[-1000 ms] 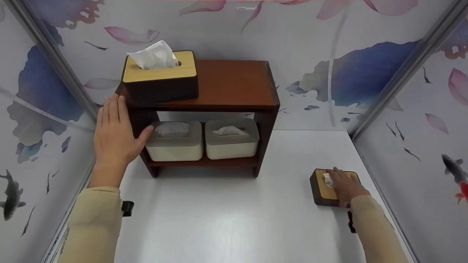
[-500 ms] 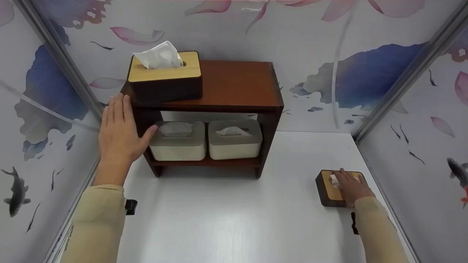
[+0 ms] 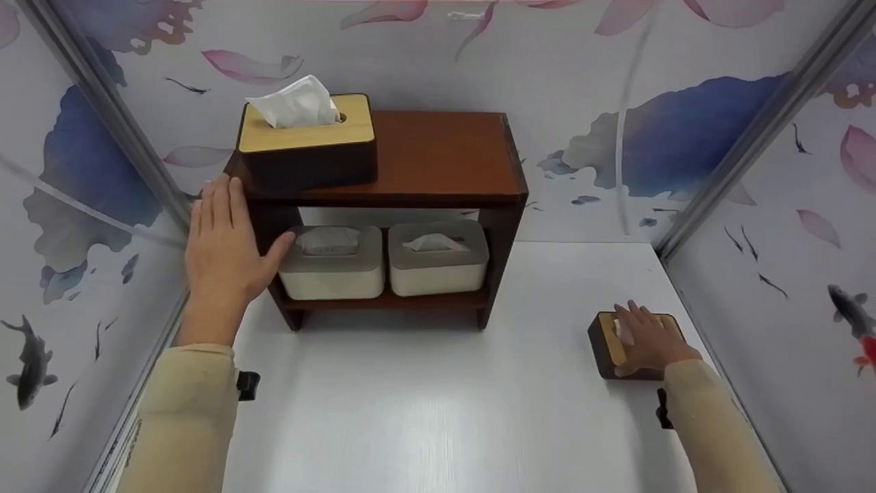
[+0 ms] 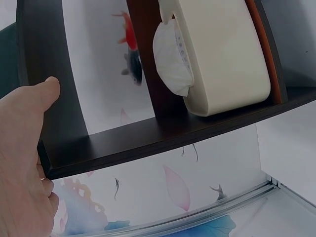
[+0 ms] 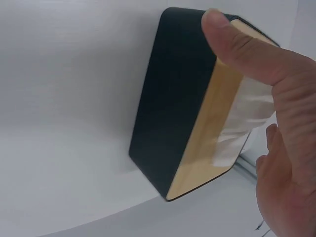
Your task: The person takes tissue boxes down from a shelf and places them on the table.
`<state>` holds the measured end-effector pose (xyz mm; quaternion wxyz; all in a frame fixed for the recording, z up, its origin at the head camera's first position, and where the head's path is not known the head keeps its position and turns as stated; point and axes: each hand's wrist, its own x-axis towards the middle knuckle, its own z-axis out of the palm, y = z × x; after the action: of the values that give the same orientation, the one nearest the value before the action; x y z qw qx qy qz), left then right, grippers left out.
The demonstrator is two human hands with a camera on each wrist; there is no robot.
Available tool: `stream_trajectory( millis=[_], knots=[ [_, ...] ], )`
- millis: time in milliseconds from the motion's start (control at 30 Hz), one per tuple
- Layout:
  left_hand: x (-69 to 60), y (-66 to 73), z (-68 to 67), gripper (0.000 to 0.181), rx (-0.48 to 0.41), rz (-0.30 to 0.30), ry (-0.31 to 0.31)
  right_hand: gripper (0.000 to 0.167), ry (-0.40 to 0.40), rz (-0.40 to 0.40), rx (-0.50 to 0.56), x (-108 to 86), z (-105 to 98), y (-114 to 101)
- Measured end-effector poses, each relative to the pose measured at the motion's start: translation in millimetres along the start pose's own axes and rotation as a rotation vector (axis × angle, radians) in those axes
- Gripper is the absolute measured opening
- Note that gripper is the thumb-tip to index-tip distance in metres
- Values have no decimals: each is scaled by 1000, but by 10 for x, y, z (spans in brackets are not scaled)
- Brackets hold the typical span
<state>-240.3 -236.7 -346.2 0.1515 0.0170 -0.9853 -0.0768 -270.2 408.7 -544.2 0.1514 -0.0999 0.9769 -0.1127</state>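
My left hand (image 3: 222,250) lies against the left side of a dark brown wooden shelf (image 3: 445,150), with its fingers straight and the thumb by the front edge. In the left wrist view the thumb (image 4: 47,93) shows at the shelf's dark side board. At the right of the table, my right hand (image 3: 650,339) spreads over a black tissue box with a wood-coloured lid (image 3: 609,352). The thumb (image 5: 232,42) overlaps the box's near upper edge in the right wrist view, while the fingers reach across the lid. A white tissue (image 5: 244,116) sticks out beneath the palm.
On the shelf's top left stands a larger black tissue box with a wooden lid (image 3: 311,168). Two cream-and-grey tissue boxes, one left (image 3: 332,281) and one right (image 3: 438,277), sit on the lower board. Printed wall panels (image 3: 438,61) enclose the white table (image 3: 410,411).
My right hand has shifted slightly forward over the small tissue box, and its fingers have straightened and spread. The box has not visibly moved. My left hand stays against the shelf.
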Motion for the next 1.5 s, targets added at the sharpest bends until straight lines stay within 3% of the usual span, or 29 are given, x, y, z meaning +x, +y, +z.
stream_trajectory(
  millis=[167,433,800,1033,1500],
  knots=[
    [10,-1,-4,98,10,1,-2,117,6,-42,15,18,-82,-185],
    [-9,-2,-6,98,-1,-1,-8,116,21,-86,-89,166,-69,-400],
    [-8,-10,29,98,-1,3,-3,113,22,-153,-16,182,-272,-725],
    [-2,-1,25,98,4,1,-3,109,24,-160,40,161,-616,-940],
    [-11,-6,0,98,-5,8,3,112,126,-210,67,47,-1571,-1454]
  ],
)
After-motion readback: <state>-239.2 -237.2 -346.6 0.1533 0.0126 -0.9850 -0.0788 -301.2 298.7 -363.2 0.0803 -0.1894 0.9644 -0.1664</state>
